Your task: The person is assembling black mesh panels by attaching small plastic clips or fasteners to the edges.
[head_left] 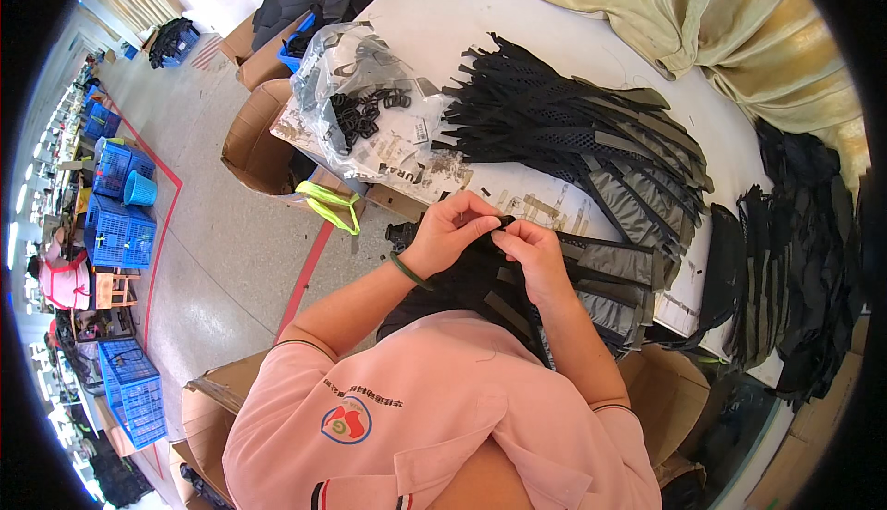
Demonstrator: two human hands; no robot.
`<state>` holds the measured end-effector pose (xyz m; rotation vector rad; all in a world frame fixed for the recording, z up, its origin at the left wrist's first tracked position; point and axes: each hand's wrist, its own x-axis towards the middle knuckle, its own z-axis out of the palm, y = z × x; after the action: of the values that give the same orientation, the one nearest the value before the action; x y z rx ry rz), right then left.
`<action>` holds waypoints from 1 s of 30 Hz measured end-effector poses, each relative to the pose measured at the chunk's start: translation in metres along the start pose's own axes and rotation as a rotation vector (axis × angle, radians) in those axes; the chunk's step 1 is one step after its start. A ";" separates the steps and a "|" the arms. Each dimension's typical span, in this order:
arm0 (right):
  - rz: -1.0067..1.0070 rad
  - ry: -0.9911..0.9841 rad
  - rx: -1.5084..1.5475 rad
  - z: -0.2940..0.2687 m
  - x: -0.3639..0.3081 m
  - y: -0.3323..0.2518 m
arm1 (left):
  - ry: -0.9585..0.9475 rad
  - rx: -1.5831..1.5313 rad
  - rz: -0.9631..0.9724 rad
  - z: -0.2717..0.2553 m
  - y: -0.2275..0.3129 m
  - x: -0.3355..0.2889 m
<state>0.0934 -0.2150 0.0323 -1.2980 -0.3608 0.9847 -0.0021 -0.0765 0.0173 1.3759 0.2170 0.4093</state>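
My left hand [449, 236], with a dark green band at its wrist, and my right hand [535, 249] meet at the table's near edge. Thumb and fingers of both pinch the end of a black strap [504, 222]; whether a small fitting is also there is hidden by the fingers. Black and grey strap pieces [605, 259] trail from beneath the right hand across the table edge. Beyond the hands lies a fanned heap of black mesh and grey straps [573, 131]. Black plastic buckles [358, 115] spill from a clear plastic bag [344, 53] to the left.
The white table [416, 6] has worn, peeling patches. More black straps [767, 270] hang at the right. Cardboard boxes [254, 136] stand left of the table, with neon-yellow strips [331, 205] over one. Blue crates [125, 233] line the far left floor. A gold curtain [637, 2] borders the back.
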 end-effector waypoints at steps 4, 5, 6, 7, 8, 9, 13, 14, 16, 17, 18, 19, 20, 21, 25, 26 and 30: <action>-0.020 0.006 -0.002 -0.001 0.001 0.004 | -0.060 -0.083 -0.006 -0.004 -0.002 -0.001; -0.019 0.002 -0.011 -0.001 0.001 0.004 | -0.066 -0.096 -0.010 -0.004 -0.003 -0.001; -0.020 -0.003 -0.021 -0.001 0.000 0.004 | -0.065 -0.096 -0.009 -0.005 -0.004 -0.001; -0.019 -0.003 -0.022 -0.001 0.001 0.006 | -0.073 -0.109 -0.008 -0.005 -0.005 -0.003; -0.041 0.021 -0.030 -0.002 0.002 0.008 | -0.080 -0.121 -0.006 -0.004 -0.006 -0.004; -0.063 0.046 -0.038 -0.003 0.002 0.010 | -0.080 -0.122 -0.006 -0.004 -0.005 -0.004; -0.060 0.058 -0.083 -0.004 0.002 0.009 | -0.148 -0.110 0.010 -0.003 -0.005 -0.007; -0.067 0.081 -0.052 -0.004 0.002 0.008 | -0.156 -0.062 0.049 -0.001 -0.006 -0.009; -0.074 0.106 -0.020 -0.003 0.002 0.007 | -0.147 -0.099 0.032 0.002 -0.011 -0.010; -0.092 0.121 0.037 -0.002 0.003 0.009 | -0.139 -0.135 0.014 0.003 -0.013 -0.011; -0.109 0.137 0.094 -0.002 0.003 0.010 | -0.139 -0.135 0.013 0.005 -0.013 -0.012; -0.109 0.137 0.094 -0.001 0.003 0.010 | -0.129 -0.116 0.022 0.007 -0.012 -0.012; -0.093 0.112 0.188 -0.001 0.002 0.008 | -0.119 -0.097 0.032 0.008 -0.012 -0.012; -0.076 0.083 0.281 0.000 0.001 0.006 | -0.117 -0.097 0.032 0.007 -0.013 -0.012; -0.009 0.063 0.389 -0.005 -0.002 -0.015 | -0.129 0.021 0.150 0.006 -0.008 -0.008; -0.013 0.013 0.247 -0.010 -0.001 -0.017 | -0.124 0.068 0.190 0.007 -0.005 -0.007; -0.165 0.000 -0.166 -0.009 0.002 -0.020 | -0.129 0.191 0.225 0.005 -0.003 -0.007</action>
<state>0.1088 -0.2176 0.0471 -1.3937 -0.5498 0.8293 -0.0064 -0.0848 0.0150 1.6163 -0.0067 0.4939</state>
